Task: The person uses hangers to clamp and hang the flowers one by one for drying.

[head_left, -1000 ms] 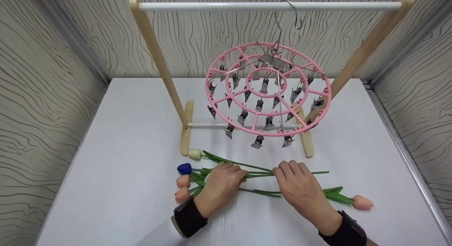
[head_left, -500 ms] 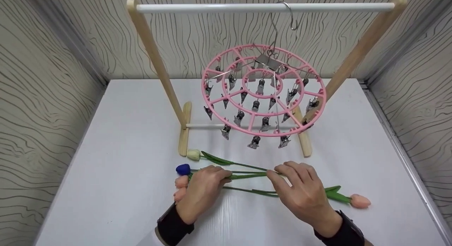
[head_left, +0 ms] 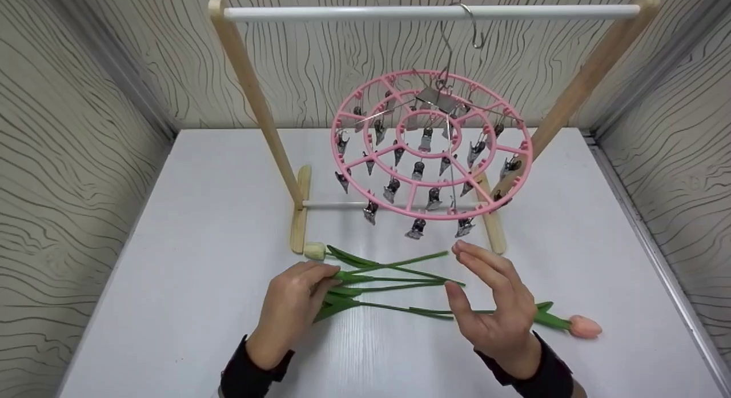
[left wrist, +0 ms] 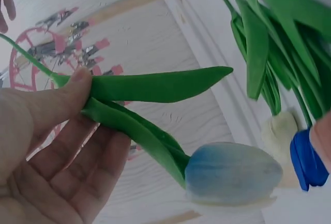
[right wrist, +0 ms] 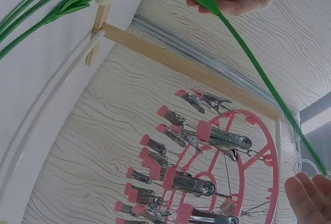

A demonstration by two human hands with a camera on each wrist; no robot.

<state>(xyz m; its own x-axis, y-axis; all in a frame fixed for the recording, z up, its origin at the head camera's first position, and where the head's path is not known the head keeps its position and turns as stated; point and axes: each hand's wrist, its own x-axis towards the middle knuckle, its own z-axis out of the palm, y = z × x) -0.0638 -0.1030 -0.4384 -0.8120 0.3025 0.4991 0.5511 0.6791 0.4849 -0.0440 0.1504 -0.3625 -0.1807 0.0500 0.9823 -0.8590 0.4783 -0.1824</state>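
My left hand (head_left: 292,306) pinches an artificial tulip at the base of its leaves, with the stem pointing right in the head view. Its white-and-blue bloom (left wrist: 232,175) shows in the left wrist view, but my hand hides it from the head. The lifted stem (head_left: 411,261) ends close to my right hand (head_left: 497,306), whose fingers are spread and hold nothing. Below lie several other tulips: a cream tulip (head_left: 315,250), a blue tulip (left wrist: 309,157) and, pointing the other way, a peach-pink tulip (head_left: 585,326).
A wooden stand with a white top bar (head_left: 342,13) rises behind the flowers. From it hangs a round pink clip hanger (head_left: 411,204) with several metal clips, low over the table. A metal S-hook (head_left: 478,39) is on the bar. Patterned panels enclose the white table (head_left: 188,226).
My left hand has shifted left and raised one tulip off the bunch, its stem now angled upward. My right hand has let go of the stems and spread its fingers.
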